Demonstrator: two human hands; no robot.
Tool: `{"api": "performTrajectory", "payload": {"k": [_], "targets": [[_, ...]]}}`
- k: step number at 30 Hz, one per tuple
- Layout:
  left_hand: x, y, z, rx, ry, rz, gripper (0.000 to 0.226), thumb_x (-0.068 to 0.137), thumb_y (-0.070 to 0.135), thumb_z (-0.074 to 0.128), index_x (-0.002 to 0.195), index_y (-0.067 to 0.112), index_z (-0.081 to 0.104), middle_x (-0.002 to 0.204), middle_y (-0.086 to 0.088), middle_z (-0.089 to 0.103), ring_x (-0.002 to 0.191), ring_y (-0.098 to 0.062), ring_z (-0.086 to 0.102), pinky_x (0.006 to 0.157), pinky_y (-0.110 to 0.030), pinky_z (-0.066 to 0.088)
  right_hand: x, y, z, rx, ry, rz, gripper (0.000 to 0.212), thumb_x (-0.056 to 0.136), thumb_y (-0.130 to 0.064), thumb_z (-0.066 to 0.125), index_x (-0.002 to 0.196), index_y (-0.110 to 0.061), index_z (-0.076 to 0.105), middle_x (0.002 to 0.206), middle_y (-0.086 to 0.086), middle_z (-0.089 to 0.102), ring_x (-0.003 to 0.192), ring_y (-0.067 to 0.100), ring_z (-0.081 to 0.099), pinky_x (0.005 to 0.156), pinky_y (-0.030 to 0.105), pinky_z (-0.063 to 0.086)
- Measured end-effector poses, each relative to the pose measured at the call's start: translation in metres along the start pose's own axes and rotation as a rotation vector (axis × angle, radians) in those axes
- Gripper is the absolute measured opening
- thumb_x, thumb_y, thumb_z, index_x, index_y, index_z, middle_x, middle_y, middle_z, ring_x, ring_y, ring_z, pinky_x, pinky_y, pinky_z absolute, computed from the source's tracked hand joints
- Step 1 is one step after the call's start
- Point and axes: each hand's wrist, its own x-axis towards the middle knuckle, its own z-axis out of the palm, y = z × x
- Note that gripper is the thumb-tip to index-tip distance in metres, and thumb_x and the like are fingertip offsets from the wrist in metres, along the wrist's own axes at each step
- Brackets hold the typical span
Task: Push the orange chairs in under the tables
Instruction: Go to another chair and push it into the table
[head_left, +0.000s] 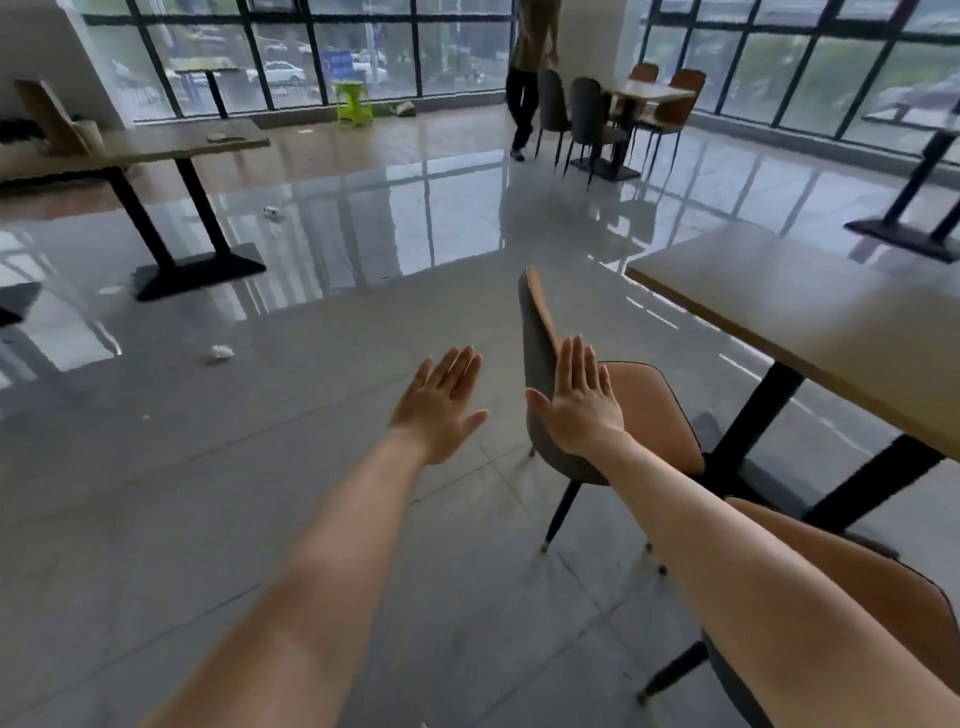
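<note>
Nearest the table (810, 332), at its near corner w/ its seat towards the table, a second orange chair (878, 608) shows only in part, under the right forearm; can't tell how far in it sits. Next out, the right hand (582, 405): flat, fingers together & straight, holding nothing, overlapping the grey back of the orange chair (649, 410) that stands at the table's long edge. Whether palm actually touches the backrest or hangs just short, can't tell. The left hand (441, 410) is beside it, further from the table, also flat & empty, over bare floor, clear of the chair.

Key relation: chair's seat faces the table, backrest on the side away from it, seat front just beside the black table leg (753, 415), not yet under the top. So the push probably runs from backrest straight towards the table, i.e. to the person's right. Right hand is nearer; left would need to shift onto the backrest.

Far beyond the table: another table w/ chairs (613, 114) & a person (530, 67) standing by the windows.
</note>
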Motion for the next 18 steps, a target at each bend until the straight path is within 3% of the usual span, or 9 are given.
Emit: {"api": "performTrajectory", "payload": {"k": [7,18], "targets": [[0.133,-0.091,0.001,0.02,-0.037,0.134,0.067,0.099,0.045,0.019,0.146,0.012,-0.015,0.158,-0.003,-0.016,0.146,-0.017,-0.014,0.117,-0.034,-0.01,0.122,-0.026,0.0,0.048,0.003,0.137,0.08,0.097,-0.053,0.021,0.144,-0.008,-0.026,0.153,0.008,-0.03,0.142,0.022,-0.024,0.115,0.032,-0.012],[0.354,-0.109,0.032,0.088,-0.073,0.419,0.073,0.098,0.046,0.027,0.146,0.009,-0.014,0.158,-0.005,-0.015,0.146,-0.018,-0.012,0.118,-0.035,-0.008,0.288,0.019,0.028,0.164,-0.047,0.38,0.078,0.098,-0.051,0.02,0.143,-0.007,-0.025,0.154,0.01,-0.027,0.144,0.022,-0.019,0.118,0.033,-0.007]]}}
